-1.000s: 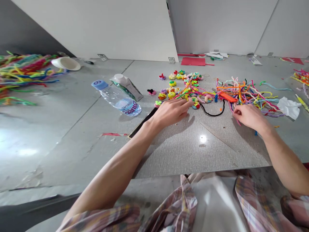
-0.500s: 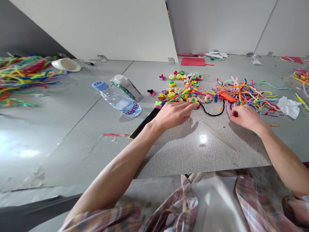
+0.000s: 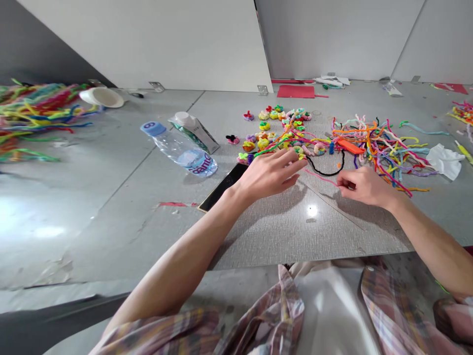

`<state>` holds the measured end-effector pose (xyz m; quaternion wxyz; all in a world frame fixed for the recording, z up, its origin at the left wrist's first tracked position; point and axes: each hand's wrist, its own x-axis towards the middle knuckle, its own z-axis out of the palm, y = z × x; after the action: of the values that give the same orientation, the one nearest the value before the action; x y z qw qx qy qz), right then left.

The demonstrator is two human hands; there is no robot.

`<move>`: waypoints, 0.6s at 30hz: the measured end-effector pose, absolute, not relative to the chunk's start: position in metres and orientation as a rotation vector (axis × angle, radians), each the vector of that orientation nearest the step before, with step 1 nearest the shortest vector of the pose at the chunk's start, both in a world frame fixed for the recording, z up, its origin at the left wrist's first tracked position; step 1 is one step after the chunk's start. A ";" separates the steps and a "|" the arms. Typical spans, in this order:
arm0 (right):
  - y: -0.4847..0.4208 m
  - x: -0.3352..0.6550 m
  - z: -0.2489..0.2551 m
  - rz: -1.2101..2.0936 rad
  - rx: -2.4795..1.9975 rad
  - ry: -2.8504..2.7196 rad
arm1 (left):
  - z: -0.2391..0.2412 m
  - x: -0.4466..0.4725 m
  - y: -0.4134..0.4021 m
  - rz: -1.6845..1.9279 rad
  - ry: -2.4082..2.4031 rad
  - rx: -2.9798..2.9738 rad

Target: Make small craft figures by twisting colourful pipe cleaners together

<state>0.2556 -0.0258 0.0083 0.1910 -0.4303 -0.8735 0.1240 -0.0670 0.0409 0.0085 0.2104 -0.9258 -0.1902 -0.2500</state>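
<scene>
My right hand (image 3: 364, 186) is closed in a pinch on one end of a pink pipe cleaner (image 3: 321, 176). The pipe cleaner runs left over the table, its other end lying close to my left fingertips. My left hand (image 3: 275, 172) hovers palm down at the near edge of a pile of small fuzzy pipe-cleaner flowers (image 3: 263, 144), fingers stretched and a little apart, holding nothing that I can see. Between the hands curves a black pipe cleaner (image 3: 327, 174). Beyond my right hand lies a tangle of loose coloured pipe cleaners (image 3: 384, 148) with an orange comb (image 3: 350, 146) on it.
Left of my forearm are a dark flat phone-like slab (image 3: 223, 187), a plastic bottle (image 3: 181, 150) on its side and a carton (image 3: 195, 130). A crumpled tissue (image 3: 445, 161) lies at the right. A white cup (image 3: 102, 97) lies near more pipe cleaners (image 3: 35, 118) at far left.
My right hand has moved left and slightly nearer me, with the pink pipe cleaner now stretched out from its fingers. My left hand's fingers have lifted and spread a little.
</scene>
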 end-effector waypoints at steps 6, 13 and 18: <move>-0.020 0.262 0.007 0.377 -1.268 -2.530 | 0.013 -0.067 0.037 -0.559 -0.498 -2.634; -0.017 0.264 0.004 0.447 -1.379 -2.598 | 0.004 -0.065 0.038 -0.480 -0.496 -2.715; -0.019 0.262 0.009 0.609 -1.199 -2.545 | -0.008 -0.062 0.049 -0.379 -0.615 -2.815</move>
<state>0.2621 -0.0195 0.0093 0.1311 -0.4128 -0.8766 0.2098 -0.0622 0.0487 -0.0081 0.1174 -0.9619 -0.2102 -0.1294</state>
